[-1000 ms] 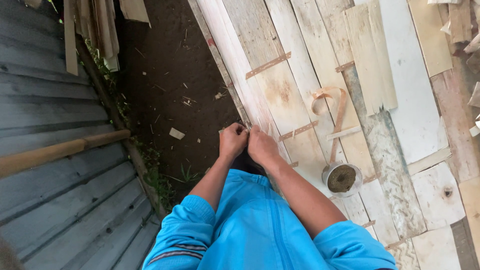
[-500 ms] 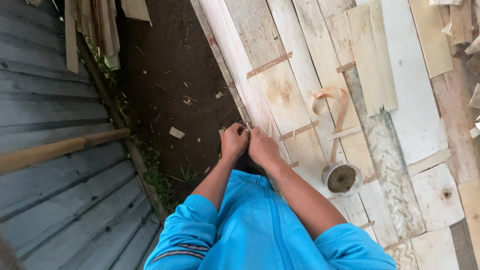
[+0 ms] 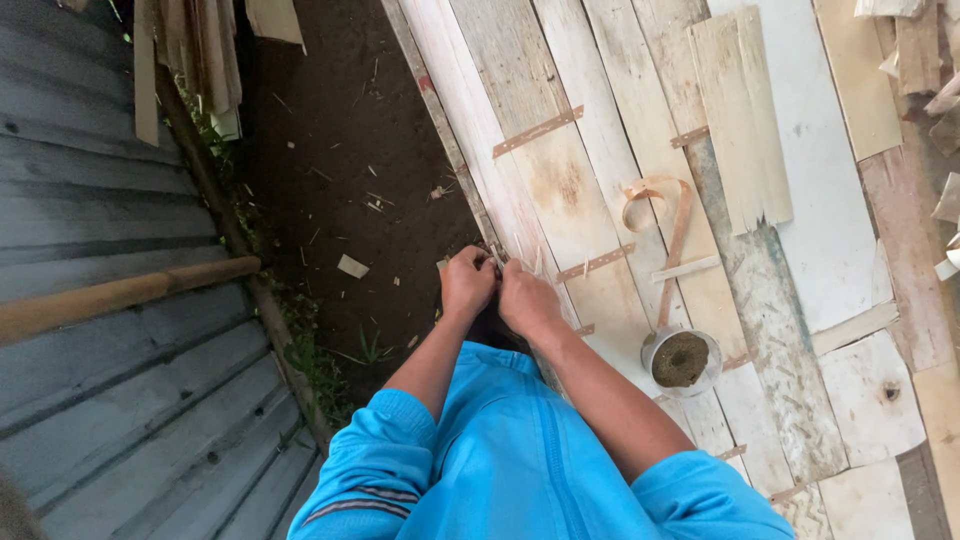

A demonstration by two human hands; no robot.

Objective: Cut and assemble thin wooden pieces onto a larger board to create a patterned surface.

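My left hand (image 3: pixel 466 283) and my right hand (image 3: pixel 528 300) meet close together at the edge of a run of pale thin wood sheets (image 3: pixel 560 180) laid on the ground. Both pinch a small thin strip (image 3: pixel 496 258) at that edge; the fingertips hide most of it. My blue sleeves (image 3: pixel 520 470) fill the bottom of the view. A small round tin (image 3: pixel 682 360) holding brownish paste stands on the sheets to the right of my right hand. A curled brown tape strip (image 3: pixel 655 200) lies beyond it.
Bare dark soil (image 3: pixel 350 170) lies left of the sheets. Corrugated metal sheeting (image 3: pixel 110 400) covers the far left, with a wooden pole (image 3: pixel 120 295) across it. A loose veneer piece (image 3: pixel 740 115) rests on the sheets. Wood scraps (image 3: pixel 930 60) pile at the upper right.
Both hands stay together at the sheet edge with only slight finger movement. The view has shifted a little.
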